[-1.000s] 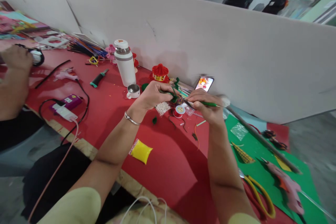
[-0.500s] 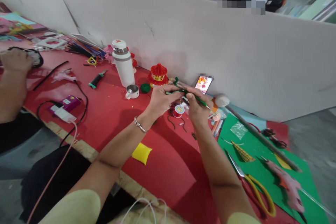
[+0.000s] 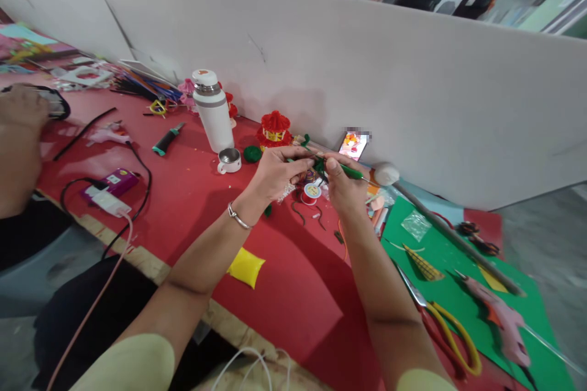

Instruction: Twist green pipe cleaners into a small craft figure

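Over the red table, my left hand (image 3: 274, 176) pinches a small piece of dark green yarn work (image 3: 320, 165) between thumb and fingers. Close beside it, my right hand (image 3: 347, 188) grips a crochet hook with a green handle (image 3: 351, 172); the thin tip meets the yarn, partly hidden by fingers. A curl of green (image 3: 305, 140) shows above the left fingers. To the left of my hands lies a ball of green yarn (image 3: 252, 154). Just below them stands a spool of red thread (image 3: 310, 194). Behind them a lit phone (image 3: 354, 145) leans against the white partition.
A white thermos (image 3: 213, 113), its cup (image 3: 229, 160) and a red lantern ornament (image 3: 275, 128) stand at the back. A yellow packet (image 3: 246, 267) lies nearer. On the right are scissors (image 3: 452, 333) and a pink glue gun (image 3: 498, 321). A neighbour's arm (image 3: 18, 153) is at left.
The green yarn work has shifted slightly between my fingers, and the hook has tilted a little. Both hands stay in nearly the same place. The view has moved slightly.
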### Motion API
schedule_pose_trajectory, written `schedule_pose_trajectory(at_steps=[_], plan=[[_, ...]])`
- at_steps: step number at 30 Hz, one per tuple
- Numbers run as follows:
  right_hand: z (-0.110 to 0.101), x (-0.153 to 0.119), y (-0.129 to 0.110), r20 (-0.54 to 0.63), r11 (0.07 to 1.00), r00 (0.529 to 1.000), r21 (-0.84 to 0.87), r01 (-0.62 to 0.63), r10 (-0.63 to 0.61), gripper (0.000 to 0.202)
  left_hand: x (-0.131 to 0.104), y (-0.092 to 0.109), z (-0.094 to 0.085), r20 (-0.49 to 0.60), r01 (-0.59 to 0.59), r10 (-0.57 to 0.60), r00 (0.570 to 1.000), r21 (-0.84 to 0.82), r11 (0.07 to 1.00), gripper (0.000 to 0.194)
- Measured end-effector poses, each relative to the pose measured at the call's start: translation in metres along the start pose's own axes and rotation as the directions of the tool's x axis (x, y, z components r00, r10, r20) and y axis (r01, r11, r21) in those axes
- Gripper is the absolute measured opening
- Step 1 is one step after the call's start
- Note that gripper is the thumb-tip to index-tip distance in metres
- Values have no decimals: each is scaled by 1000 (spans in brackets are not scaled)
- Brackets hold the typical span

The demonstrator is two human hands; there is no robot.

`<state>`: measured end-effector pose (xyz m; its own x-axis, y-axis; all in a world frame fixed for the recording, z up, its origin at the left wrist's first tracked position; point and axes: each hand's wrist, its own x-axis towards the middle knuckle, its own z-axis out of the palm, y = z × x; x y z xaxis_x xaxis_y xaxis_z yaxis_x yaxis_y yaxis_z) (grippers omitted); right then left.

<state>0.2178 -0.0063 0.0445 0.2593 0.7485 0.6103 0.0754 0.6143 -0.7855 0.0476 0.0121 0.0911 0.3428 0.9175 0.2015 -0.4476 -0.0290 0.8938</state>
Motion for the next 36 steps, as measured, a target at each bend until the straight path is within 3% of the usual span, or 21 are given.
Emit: schedule_pose_trajectory(at_steps=[5, 12, 20, 28, 36], plan=[[-8, 4, -4, 29, 1000, 999, 12, -14, 14, 28, 1, 1, -12, 55, -95, 86, 995, 191, 977, 21], [-22, 9, -7, 178, 997, 982, -6, -71, 70, 32, 1, 11, -21, 171, -121, 67, 983, 328, 937, 20], [-36, 14, -24, 309, 996, 949, -82, -40, 64, 20, 1, 14, -22, 244, -380, 291, 925, 576, 724, 14], [-32, 14, -39, 371, 989, 929, -145, 35, 22, 12, 1, 13, -24, 272, -418, 323, 906, 688, 593, 17], [-25, 11, -48, 368, 972, 930, -211, 101, -17, 13, 0, 11, -26, 259, -420, 354, 899, 738, 527, 17]])
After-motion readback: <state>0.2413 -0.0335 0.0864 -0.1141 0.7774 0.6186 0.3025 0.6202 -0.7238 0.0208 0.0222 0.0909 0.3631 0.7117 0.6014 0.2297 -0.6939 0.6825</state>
